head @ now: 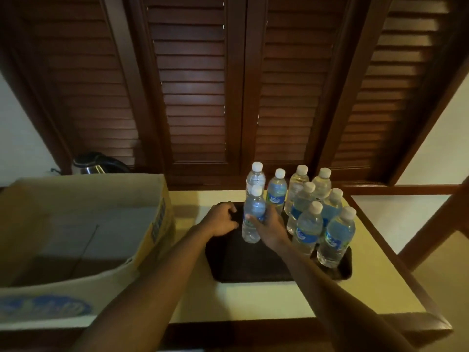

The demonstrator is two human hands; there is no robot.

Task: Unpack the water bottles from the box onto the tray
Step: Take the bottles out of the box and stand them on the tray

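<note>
A dark tray [243, 265] lies on the pale table top. Several clear water bottles with white caps and blue labels [308, 229] stand upright on its right and back parts. My right hand [269, 229] grips one bottle [252, 224] around its label, upright, with its base on or just above the tray's left half. My left hand [220, 219] rests with curled fingers on the tray's far left edge; whether it grips the rim is hard to tell. The open cardboard box [83, 224] stands to the left; no bottles are visible inside it.
A steel kettle [88, 165] stands behind the box. Dark louvred wooden doors [198, 97] rise right behind the table. The table [253, 298] has a dark wooden rim at the front and right, with pale floor beyond it.
</note>
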